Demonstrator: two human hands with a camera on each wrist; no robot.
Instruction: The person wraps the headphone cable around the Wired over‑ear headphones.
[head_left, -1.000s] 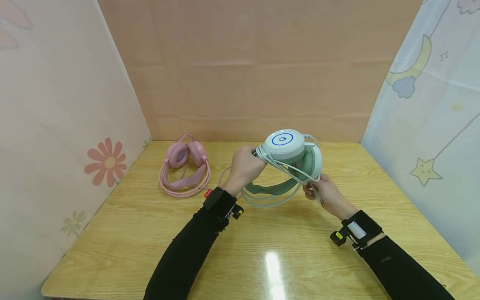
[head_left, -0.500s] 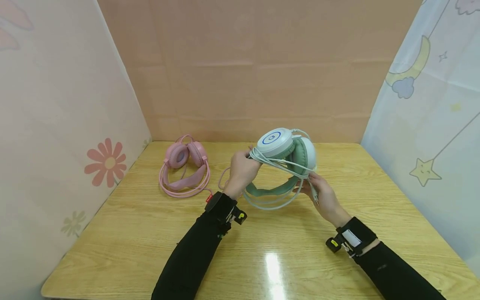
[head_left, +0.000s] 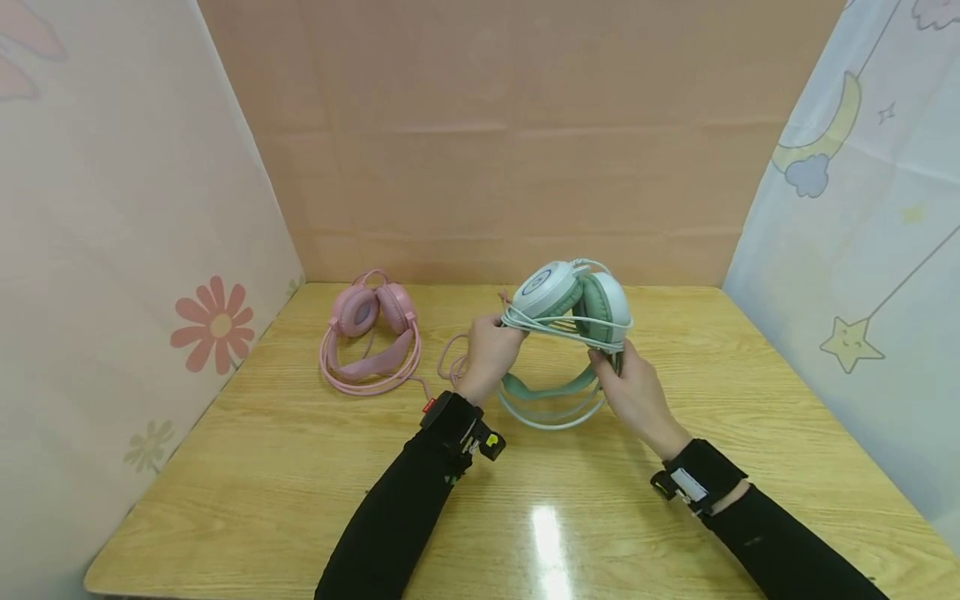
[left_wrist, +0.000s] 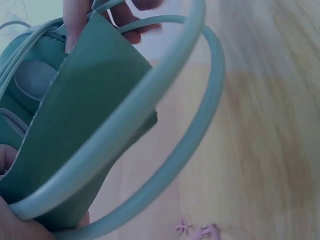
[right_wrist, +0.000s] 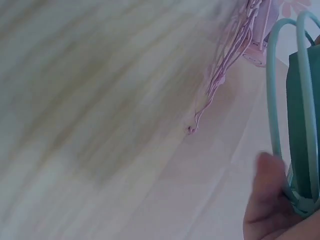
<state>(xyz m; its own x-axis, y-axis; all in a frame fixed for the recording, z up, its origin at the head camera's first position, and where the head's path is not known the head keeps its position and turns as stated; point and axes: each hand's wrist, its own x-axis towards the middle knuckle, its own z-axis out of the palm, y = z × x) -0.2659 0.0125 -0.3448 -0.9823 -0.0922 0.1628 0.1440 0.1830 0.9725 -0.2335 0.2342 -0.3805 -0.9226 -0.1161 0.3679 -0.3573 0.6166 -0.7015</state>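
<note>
While gripping white-and-green headphones [head_left: 607, 302] from both sides, holds them just right of centre in the head frame, over the wood-grained counter [head_left: 247, 500]. Clasps one side, just below the cup with the round logo, with the left hand [head_left: 491, 350], back of the hand toward the camera. Grips the opposite side, beneath the other cup, with the right hand [head_left: 637, 396], thumb in front. Hands clamped on the headphones, apart from each other, with the green headband [head_left: 550, 392] curving low between them. Across the front, just under the cups, several strands of pale cable [head_left: 562, 327]. Hard to tell any contact between the lowest arcs and the counter.

In the left wrist frame, shows the headband large at left, right-hand fingers at the upper edge, and part of the left hand at lower left. In the right wrist frame, shows the headband at the right edge and a blurred thumb at lower right.

Left of centre in the head frame, pink headphones [head_left: 375, 358] lying on the counter, with pink cable [right_wrist: 219, 77] trailing rightward past a red tag [head_left: 429, 405] near the left wrist. Behind, a tan backdrop [head_left: 510, 150]; at far left, a flower-printed wall [head_left: 127, 208].
</note>
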